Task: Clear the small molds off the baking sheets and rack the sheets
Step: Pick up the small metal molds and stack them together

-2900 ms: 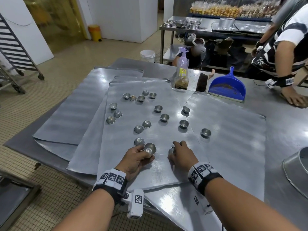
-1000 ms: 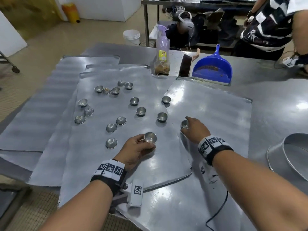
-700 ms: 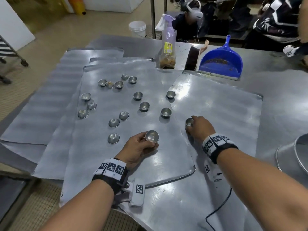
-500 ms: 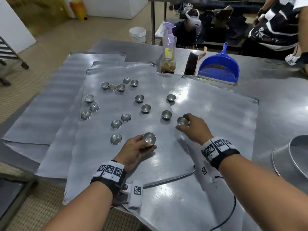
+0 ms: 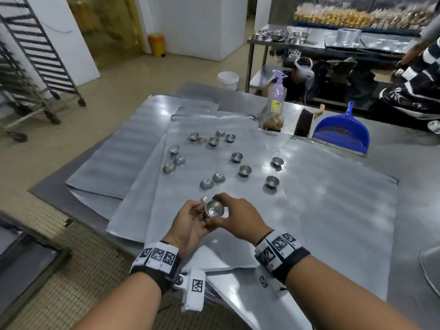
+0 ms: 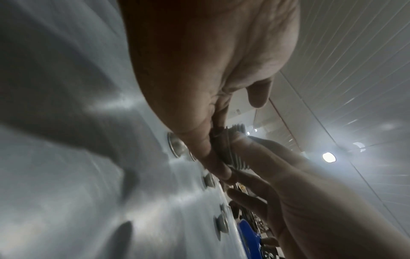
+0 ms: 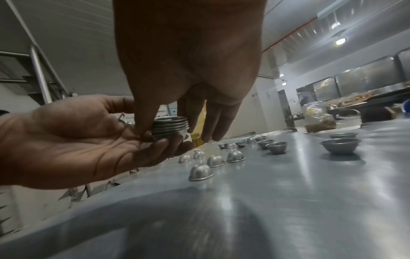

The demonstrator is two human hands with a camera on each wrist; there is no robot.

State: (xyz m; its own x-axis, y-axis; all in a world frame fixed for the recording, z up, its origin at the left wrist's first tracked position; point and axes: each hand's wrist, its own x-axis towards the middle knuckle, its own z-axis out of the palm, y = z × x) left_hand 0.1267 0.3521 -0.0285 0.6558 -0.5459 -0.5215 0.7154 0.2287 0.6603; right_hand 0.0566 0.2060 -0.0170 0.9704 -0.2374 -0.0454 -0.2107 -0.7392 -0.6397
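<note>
The step in hand looks like gathering: the left hand [image 5: 190, 222] lies palm up just above the near part of the top baking sheet [image 5: 250, 144], fingers curled under a nested stack of small molds [image 7: 169, 127], and the right hand [image 5: 238, 217] comes down on the stack from above, thumb and fingers pinching its rim, seemingly seating one more mold on top; in the head view the stack shows as a single open cup [image 5: 213, 209] between the two hands. A good dozen loose molds [image 5: 245, 170] lie scattered on the sheet, some mouth up, some turned over like little domes; one [image 5: 204, 199] sits just beyond the left fingertips, a pair [image 5: 212, 181] a little farther on, a cluster toward the far end near a spray bottle [image 5: 275, 106] and a blue dustpan [image 5: 342, 134]. Several sheets overlap on the worktop [image 5: 419, 167]; none can be lifted until it is bare; the wheeled rack [image 5: 35, 67] stands well apart on the floor to the left. The next move probably calls for the right hand to let go and reach for the nearest mold; the overturned ones will need flipping to nest.
</note>
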